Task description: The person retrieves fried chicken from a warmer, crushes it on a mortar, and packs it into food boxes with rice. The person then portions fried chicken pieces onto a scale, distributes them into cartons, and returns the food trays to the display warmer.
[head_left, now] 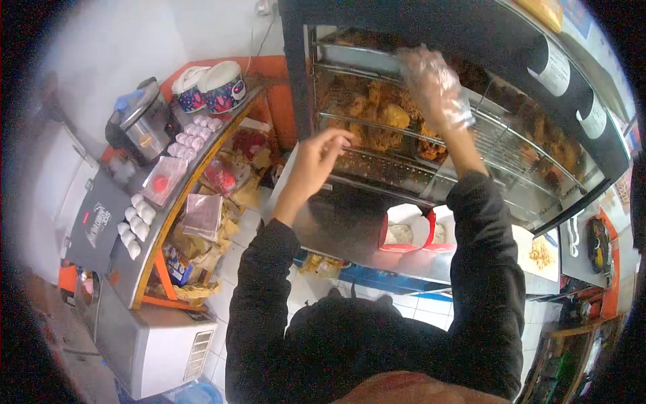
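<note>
My right hand, in a clear plastic glove, reaches into the upper part of a glass-fronted warming cabinet. Whether its fingers hold anything is blurred. Below and left of it, my left hand is bare, its fingers bent and near the cabinet's front edge, touching no food that I can make out. Fried pieces lie on the wire racks behind both hands. Two red and white boxes with pale contents stand side by side on the metal counter, under my right forearm.
On the left shelf are a rice cooker, two patterned containers and rows of small white wrapped bundles. A white tray with crumbs is at the right. A white appliance stands low at the left.
</note>
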Demonstrator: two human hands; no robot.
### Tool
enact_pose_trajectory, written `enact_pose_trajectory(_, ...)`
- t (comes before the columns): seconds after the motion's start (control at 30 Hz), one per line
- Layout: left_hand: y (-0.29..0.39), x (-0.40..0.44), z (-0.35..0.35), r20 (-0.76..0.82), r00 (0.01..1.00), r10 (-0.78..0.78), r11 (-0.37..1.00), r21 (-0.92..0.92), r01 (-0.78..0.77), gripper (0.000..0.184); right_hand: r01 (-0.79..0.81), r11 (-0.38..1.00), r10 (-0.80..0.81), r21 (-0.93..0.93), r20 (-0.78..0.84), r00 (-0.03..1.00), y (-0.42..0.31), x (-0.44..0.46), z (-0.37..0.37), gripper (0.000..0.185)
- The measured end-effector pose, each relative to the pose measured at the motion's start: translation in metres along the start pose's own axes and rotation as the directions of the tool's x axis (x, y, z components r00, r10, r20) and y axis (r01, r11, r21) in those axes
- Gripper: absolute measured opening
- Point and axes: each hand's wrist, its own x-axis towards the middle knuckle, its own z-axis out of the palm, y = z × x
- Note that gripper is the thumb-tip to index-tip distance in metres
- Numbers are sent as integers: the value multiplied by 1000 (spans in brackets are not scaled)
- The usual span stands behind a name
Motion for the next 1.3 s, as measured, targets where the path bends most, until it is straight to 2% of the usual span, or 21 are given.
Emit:
enact_pose_trajectory(0.07, -23, 13, -10, 22, 1000, -22, 995, -102, 24, 28, 30, 995, -50, 95, 220, 974, -8, -2, -24, 46)
enact_pose_trajectory(0.1, -22, 20, -17, 21, 1000, -11, 995, -101, 13, 28, -57, 994, 29, 93, 277, 960, -6, -8, -14, 45)
enact_pose_trajectory(0.17, -11, 34, -30, 101, 983, -154, 827, -532, 184, 36, -137, 982, 112, 130, 182, 977, -16, -12, -41, 43)
enact_pose_trajectory(0.27, 17, 58, -52, 67, 972, -227, 591, -784, 192, 41, -182, 952, 190, 245, -9, 982, -13, -13, -57, 37)
enact_pose_trajectory(0.37, 30, 94, -68, 118, 915, -386, 394, -876, 279, 34, -261, 835, 293, 485, 11, 956, -7, -11, -64, 19)
enact_pose_trajectory(0.4, 31, 100, -74, 154, 932, -328, 439, -848, 295, 31, -270, 835, 297, 479, 20, 955, -9, -10, -69, 19)
enact_pose_trajectory(0.47, 33, 104, -79, 164, 953, -256, 577, -765, 286, 28, -582, 58, 628, 811, 423, 653, -13, -9, -79, 22)
enact_pose_trajectory(0.5, 34, 105, -82, 177, 951, -255, 576, -762, 296, 28, -662, 249, 688, 707, 352, 634, -7, -18, -74, 30)
enact_pose_trajectory(0.53, 34, 107, -84, 197, 935, -296, 609, -715, 343, 27, -671, 245, 700, 700, 351, 622, -3, -20, -68, 30)
enact_pose_trajectory(0.63, 29, 113, -92, 260, 900, -351, 639, -636, 433, 27, -793, -266, 419, 548, 807, 417, 17, -19, -52, 36)
enact_pose_trajectory(0.7, 23, 121, -98, 303, 868, -394, 632, -596, 495, 28, -647, -197, 299, 736, 674, 676, 40, -29, -13, 41)
enact_pose_trajectory(0.77, 17, 123, -99, 297, 866, -403, 643, -581, 499, 26, -457, 417, 266, 785, 376, 888, 37, -42, -20, 40)
enact_pose_trajectory(0.8, 13, 121, -101, 267, 887, -376, 662, -592, 459, 25, -447, 660, 254, 603, 381, 889, 29, -30, -48, 40)
enact_pose_trajectory(0.83, 15, 117, -108, 304, 891, -338, 699, -553, 454, 25, -372, 588, 240, 718, 285, 928, 26, -36, -45, 36)
enact_pose_trajectory(0.9, 29, 92, -114, 262, 900, -349, 680, -590, 436, 31, -388, 539, 229, 748, 313, 922, 30, -42, -44, 27)
enact_pose_trajectory(0.93, 39, 72, -117, 218, 929, -298, 749, -550, 369, 34, -608, 272, 306, 745, 533, 789, 24, -35, -64, 22)
enact_pose_trajectory(0.97, 68, 55, -111, 177, 894, -412, 767, -463, 445, 38, -759, -25, 361, 651, 714, 600, 18, -29, -85, 19)
enact_pose_trajectory(1.0, 83, 35, -106, 70, 902, -427, 815, -403, 417, 43, -688, -606, 255, 401, 916, 309, 7, -21, -114, 17)
enact_pose_trajectory(1.07, 104, -5, -100, -73, 918, -389, 891, -284, 355, 45, -658, -597, 248, 458, 886, 391, -2, -31, -147, 18)
enact_pose_trajectory(1.13, 113, -29, -102, -122, 877, -464, 860, -298, 414, 46, -678, -416, 271, 606, 794, 544, -11, -49, -160, 19)
enact_pose_trajectory(1.3, 164, -90, -63, -66, 881, -469, 821, -401, 407, 53, -672, -604, 123, 428, 883, 453, -25, -92, -219, 24)
